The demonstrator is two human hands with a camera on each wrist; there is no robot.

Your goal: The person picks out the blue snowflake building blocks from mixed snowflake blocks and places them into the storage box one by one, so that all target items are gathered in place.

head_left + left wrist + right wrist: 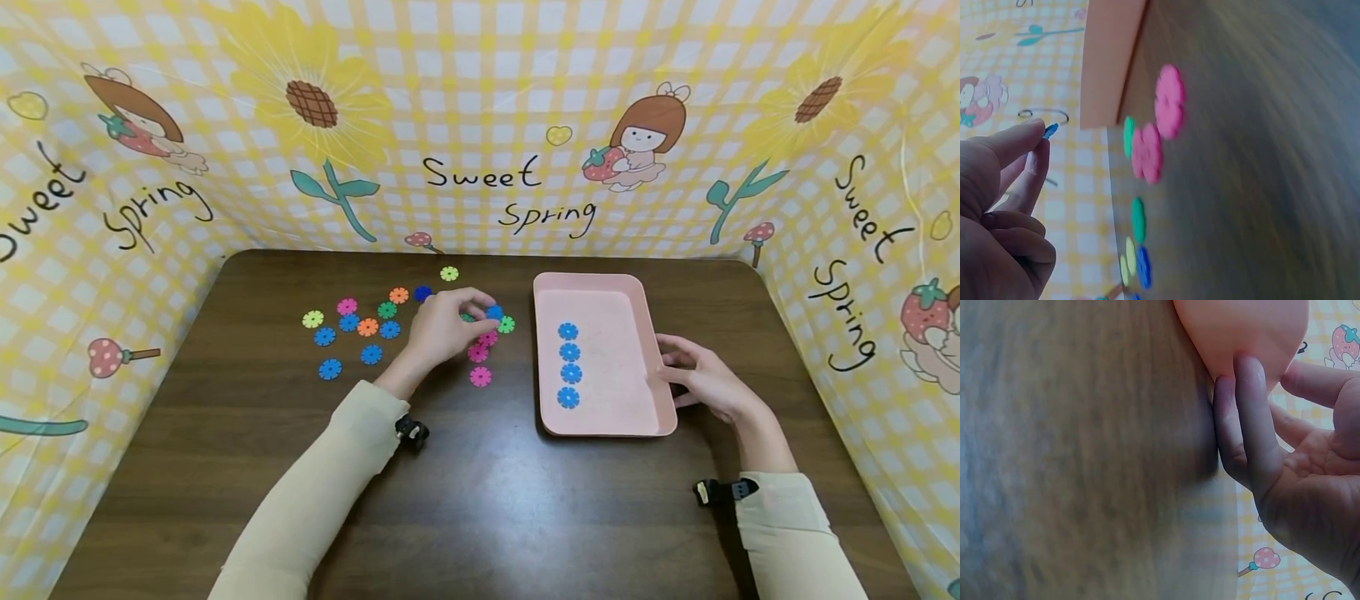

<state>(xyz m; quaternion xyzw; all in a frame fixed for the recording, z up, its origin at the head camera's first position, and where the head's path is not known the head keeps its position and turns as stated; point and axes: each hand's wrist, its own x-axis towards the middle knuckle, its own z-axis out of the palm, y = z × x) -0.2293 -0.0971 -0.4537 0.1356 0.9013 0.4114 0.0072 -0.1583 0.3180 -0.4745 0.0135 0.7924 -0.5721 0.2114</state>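
Left hand (442, 327) pinching blue disc (494, 312), left of pink tray (615, 358); right hand (708, 383), fingers extended, touching tray's right wall. Light edge pinch, steady tray advisable.

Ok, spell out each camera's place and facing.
Head: on the head, facing forward and down at the tray; left hand, right hand and sleeves show.
Left wrist: worn there, facing the left hand pinching a blue disc.
Right wrist: worn there, facing the right hand touching the tray.
Head and left wrist share that blue disc.

Most discs (371, 355) lie left of the tray (611, 358), some perhaps touching.
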